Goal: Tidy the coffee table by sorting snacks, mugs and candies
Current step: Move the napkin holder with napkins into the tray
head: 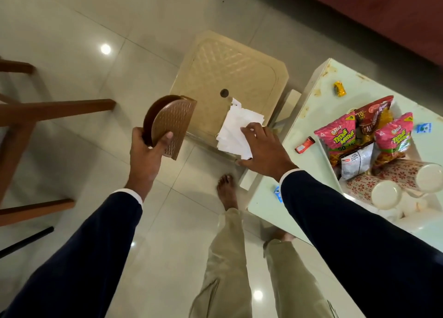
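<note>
My left hand (pixel 146 153) grips a brown half-round napkin holder (pixel 171 123), held up over the floor. My right hand (pixel 262 149) rests on a stack of white paper napkins (pixel 233 131) lying at the near edge of a beige plastic stool (pixel 215 65). On the pale green coffee table (pixel 311 116) to the right lie pink snack packets (pixel 340 140), a dark red one (pixel 374 116), two floral mugs on their sides (pixel 393 183), and scattered candies: a yellow one (pixel 339 89), a red one (pixel 304 145) and a blue one (pixel 423 127).
Brown wooden chair legs (pixel 55 109) stand at the left. A red sofa (pixel 383 13) fills the top right. My bare feet (pixel 226 193) stand on the glossy tiled floor between stool and table. Another blue candy (pixel 278 193) lies at the table's near edge.
</note>
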The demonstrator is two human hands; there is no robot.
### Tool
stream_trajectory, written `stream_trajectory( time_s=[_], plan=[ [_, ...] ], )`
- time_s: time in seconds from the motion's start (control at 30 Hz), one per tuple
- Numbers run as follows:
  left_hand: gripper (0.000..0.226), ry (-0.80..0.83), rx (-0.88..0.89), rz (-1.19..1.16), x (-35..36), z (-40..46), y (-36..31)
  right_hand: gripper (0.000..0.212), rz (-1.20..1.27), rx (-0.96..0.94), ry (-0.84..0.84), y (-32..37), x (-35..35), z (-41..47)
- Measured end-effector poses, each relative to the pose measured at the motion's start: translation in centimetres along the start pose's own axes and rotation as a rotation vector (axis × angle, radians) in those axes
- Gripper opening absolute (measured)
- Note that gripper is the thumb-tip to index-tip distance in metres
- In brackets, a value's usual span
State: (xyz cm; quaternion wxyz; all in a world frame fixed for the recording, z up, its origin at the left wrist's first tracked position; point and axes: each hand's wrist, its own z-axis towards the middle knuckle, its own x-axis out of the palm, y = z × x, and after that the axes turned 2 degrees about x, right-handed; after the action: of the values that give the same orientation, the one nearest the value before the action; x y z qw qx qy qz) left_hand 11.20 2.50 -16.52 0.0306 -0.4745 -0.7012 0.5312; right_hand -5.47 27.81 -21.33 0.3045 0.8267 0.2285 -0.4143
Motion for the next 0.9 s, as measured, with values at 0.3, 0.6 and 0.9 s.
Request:
stream_trajectory(
  time_s=[0.3,0.6,0.9],
  plan=[
    [0.054,0.054,-0.007,0.037,2.4,-1.8,0.5,0.075,-0.398,0.067,-0.145,2.8,2.1,0.9],
    [0.056,0.095,0.019,0.054,2.2,-1.4,0.2,0.046,-0.358,0.015,-0.196,2.9,2.9,-0.2],
    [0.052,0.071,0.023,0.072,3.1,-1.7,-0.1,0.018,0.459,0.139,-0.148,0.7,0.1,-0.7]
  ],
)
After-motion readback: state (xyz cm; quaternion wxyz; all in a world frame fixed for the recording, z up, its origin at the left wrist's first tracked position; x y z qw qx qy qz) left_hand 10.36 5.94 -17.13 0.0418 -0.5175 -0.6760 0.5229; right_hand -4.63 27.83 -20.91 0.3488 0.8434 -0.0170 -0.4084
